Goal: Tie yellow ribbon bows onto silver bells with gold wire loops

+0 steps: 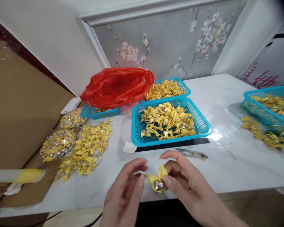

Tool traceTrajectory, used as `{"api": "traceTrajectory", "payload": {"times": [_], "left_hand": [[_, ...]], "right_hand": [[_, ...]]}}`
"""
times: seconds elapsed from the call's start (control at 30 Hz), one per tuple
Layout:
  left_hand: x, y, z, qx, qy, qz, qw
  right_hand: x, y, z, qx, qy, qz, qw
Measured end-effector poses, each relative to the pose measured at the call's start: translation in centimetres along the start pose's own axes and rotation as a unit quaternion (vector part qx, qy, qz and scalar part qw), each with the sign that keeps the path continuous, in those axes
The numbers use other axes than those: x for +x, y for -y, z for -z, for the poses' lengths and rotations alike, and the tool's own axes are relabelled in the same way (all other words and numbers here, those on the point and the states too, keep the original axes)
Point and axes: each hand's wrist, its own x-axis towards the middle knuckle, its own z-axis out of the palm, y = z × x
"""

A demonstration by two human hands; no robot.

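While similar pieces (167, 119) crowd a blue basket (172, 140), the right fingers (169, 183) pinch a seemingly unfinished yellow bow (162, 171); whether the left fingers (138, 186) grip it is unclear.

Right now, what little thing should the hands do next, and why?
Maybe the left hand should gently straighten the yellow bow at its left tip: the right hand pinches the other side, and the left fingertips are close by.
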Motion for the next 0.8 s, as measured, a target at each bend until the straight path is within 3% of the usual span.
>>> {"api": "traceTrajectory", "payload": {"times": [0.07, 0.13, 0.23, 0.37, 0.5, 0.63, 0.73, 0.8], "left_hand": [[0.2, -0.5, 0.2, -0.130, 0.086, 0.100, 0.983], [0.5, -0.9, 0.1, -0.198, 0.124, 0.155, 0.960], [0.7, -1.4, -0.5, -0.235, 0.101, 0.188, 0.948], [0.6, -1.3, -1.5, -0.257, 0.031, 0.168, 0.951], [0.1, -0.6, -2.2, -0.261, 0.020, 0.141, 0.955], [-0.3, -0.4, -2.4, -0.284, 0.044, 0.150, 0.946], [-0.5, -0.9, -2.3, -0.311, 0.064, 0.118, 0.941], [-0.5, -1.3, -2.2, -0.303, 0.062, 0.103, 0.945]], "right_hand": [[0.0, 0.1, 0.1, -0.042, 0.005, -0.001, 0.999], [0.1, 0.1, 0.0, -0.046, 0.001, -0.011, 0.999], [0.1, -0.1, -0.2, -0.002, -0.027, -0.011, 1.000], [-0.2, -0.5, -0.4, 0.058, -0.018, 0.019, 0.998], [-0.5, -1.0, -0.3, -0.060, -0.033, 0.093, 0.993], [-0.6, -1.4, 0.2, -0.278, -0.099, 0.200, 0.934], [-0.7, -1.5, 0.3, -0.398, -0.068, 0.287, 0.868], [-0.8, -1.5, 0.2, -0.435, -0.041, 0.321, 0.840]]}}
